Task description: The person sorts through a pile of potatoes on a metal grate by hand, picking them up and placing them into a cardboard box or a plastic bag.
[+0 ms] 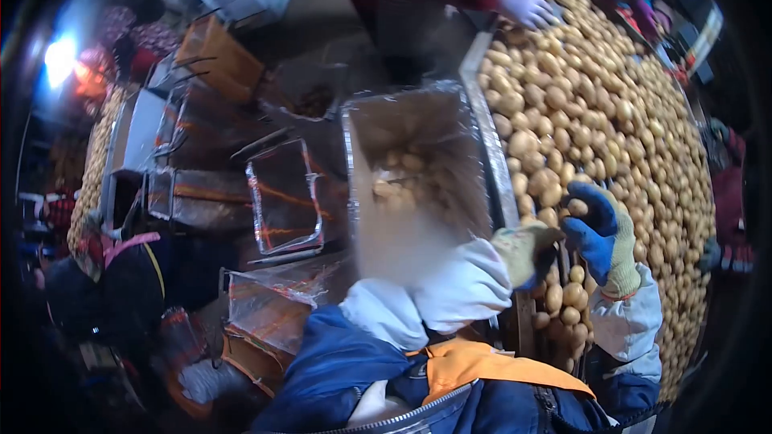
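My right hand (605, 237), in a pale knit glove with a blue coated palm, is over the heap of potatoes (599, 100). Its curled fingers are around a small potato (577, 207). Close beside it on the left, my left hand (524, 255) wears the same kind of glove. The back of that glove faces me, and its fingers are in shadow, so what they hold, if anything, is hidden. Below both hands, several loose potatoes (572, 297) lie near the table's edge. To the left stands a lined box (351, 153) with potatoes at its bottom, its near part blurred.
A metal table rim (492, 141) runs between the box and the heap. Wire-framed, plastic-lined crates (287, 237) stand to the left. A co-worker's gloved hand (527, 6) touches the heap's far end. Other people are along the right side and at the far left.
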Available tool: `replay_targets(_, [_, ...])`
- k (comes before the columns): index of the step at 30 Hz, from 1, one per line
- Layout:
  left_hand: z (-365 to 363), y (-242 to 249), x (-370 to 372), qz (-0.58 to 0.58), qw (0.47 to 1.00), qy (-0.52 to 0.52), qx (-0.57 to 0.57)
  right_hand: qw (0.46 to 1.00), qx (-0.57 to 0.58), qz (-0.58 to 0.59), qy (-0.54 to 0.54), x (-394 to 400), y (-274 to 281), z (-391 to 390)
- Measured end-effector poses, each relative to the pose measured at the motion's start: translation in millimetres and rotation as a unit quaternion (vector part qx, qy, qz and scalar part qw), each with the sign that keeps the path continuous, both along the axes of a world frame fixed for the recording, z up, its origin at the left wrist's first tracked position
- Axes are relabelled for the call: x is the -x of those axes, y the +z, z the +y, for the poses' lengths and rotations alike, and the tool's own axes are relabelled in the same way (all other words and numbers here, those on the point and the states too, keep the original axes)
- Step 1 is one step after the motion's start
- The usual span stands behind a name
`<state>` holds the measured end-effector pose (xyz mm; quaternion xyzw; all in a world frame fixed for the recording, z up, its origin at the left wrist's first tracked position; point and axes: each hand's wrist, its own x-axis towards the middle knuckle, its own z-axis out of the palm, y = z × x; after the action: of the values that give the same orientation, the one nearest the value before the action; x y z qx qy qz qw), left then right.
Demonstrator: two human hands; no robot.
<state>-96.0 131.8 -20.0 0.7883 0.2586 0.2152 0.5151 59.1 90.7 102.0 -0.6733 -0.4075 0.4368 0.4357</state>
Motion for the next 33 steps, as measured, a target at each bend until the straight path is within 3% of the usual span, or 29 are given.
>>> replay_targets(1, [6.5,6.2,2.7,-0.012,1.000,-0.022,0.000,0.997,-0.054,-0.040,0.042,12.2,4.2,21.2])
replay_targets(2, [12.0,18.4,6.4,-0.024,0.999,-0.047,0.000,0.999,-0.032,0.025,0.008,41.9,26.9,44.3])
replay_targets(3, [7.8,40.5,28.5,-0.026,0.999,-0.037,-0.008,0.988,-0.153,0.006,0.034,61.4,19.5,72.4])
replay_targets(4, [-5.2,68.4,63.7,0.093,0.994,0.062,-0.016,0.983,-0.137,0.119,0.030,87.4,28.9,103.4])
replay_targets(5, [14.7,63.5,40.7,0.203,0.922,0.305,-0.123,0.971,-0.213,0.070,0.087,110.8,29.8,141.9])
replay_targets(6, [28.2,60.6,44.6,0.203,0.921,0.308,-0.122,0.968,-0.183,-0.021,0.170,132.9,48.2,174.1])
replay_targets(8, [43.9,51.6,53.2,-0.056,0.964,0.117,-0.231,0.934,-0.206,-0.228,0.182,156.1,14.3,227.7])
replay_targets(9, [43.2,45.0,57.4,-0.195,0.945,0.008,-0.262,0.941,-0.177,-0.211,0.199,158.6,7.0,225.6])
replay_targets(11, [37.8,31.6,64.2,-0.469,0.812,-0.179,-0.298,0.940,-0.071,-0.227,0.243,144.0,11.9,196.3])
replay_targets(13, [31.7,25.5,78.7,-0.685,0.572,-0.319,-0.320,0.948,-0.038,-0.228,0.217,107.3,-1.9,157.6])
replay_targets(14, [30.0,29.7,96.6,-0.506,0.780,-0.252,-0.266,0.956,-0.024,-0.221,0.194,86.0,-7.9,136.4])
replay_targets(15, [28.7,33.9,114.3,-0.254,0.919,-0.186,-0.237,0.974,-0.024,-0.171,0.144,64.2,-13.4,112.2])
replay_targets(16, [30.0,19.8,89.7,-0.229,0.958,-0.143,-0.100,0.989,-0.026,-0.121,0.086,45.4,-15.4,85.6])
replay_targets(17, [31.8,6.4,64.8,-0.227,0.968,-0.083,0.064,0.996,-0.065,-0.061,0.021,30.7,-15.0,58.1])
replay_targets(18, [33.7,-6.6,39.8,-0.241,0.947,-0.007,0.212,0.993,-0.059,-0.101,-0.004,12.4,-9.9,30.5])
replay_targets(19, [33.5,-35.9,-15.1,-0.084,0.794,0.061,0.599,0.992,-0.084,-0.087,-0.039,-7.8,-18.0,1.3])
replay_targets(20, [30.3,-22.3,-6.0,-0.119,0.803,0.054,0.581,0.988,-0.115,-0.071,-0.072,-22.8,-25.3,-29.8])
replay_targets(22, [23.7,9.8,13.4,-0.190,0.815,0.038,0.546,0.982,-0.070,-0.049,-0.168,-29.5,-14.6,-93.6])
replay_targets(24, [15.4,31.2,10.9,-0.174,0.723,0.074,0.665,0.971,-0.050,-0.123,-0.200,-41.9,-22.4,-152.1])
replay_targets(25, [8.5,28.3,13.0,-0.189,0.707,0.054,0.679,0.966,-0.046,-0.156,-0.200,-47.1,-26.8,-178.8])
replay_targets(26, [0.7,22.5,12.2,-0.204,0.691,0.039,0.693,0.961,-0.039,-0.099,-0.255,-47.8,-34.6,-199.8])
replay_targets(29, [-33.2,52.4,4.8,-0.195,0.657,0.097,0.722,0.948,-0.019,-0.128,-0.291,-48.7,-47.8,-258.5])
replay_targets(31, [-41.4,43.5,6.3,-0.205,0.630,0.055,0.747,0.940,-0.030,-0.210,-0.267,-42.9,-51.7,-283.3])
replay_targets(32, [-43.3,22.8,8.2,-0.227,0.632,-0.049,0.739,0.909,0.096,-0.361,-0.186,-43.4,-33.5,-295.9])
replay_targets(33, [-55.3,39.7,0.1,-0.132,0.793,-0.049,0.593,0.883,0.101,-0.432,-0.155,-41.1,-33.9,-304.7])
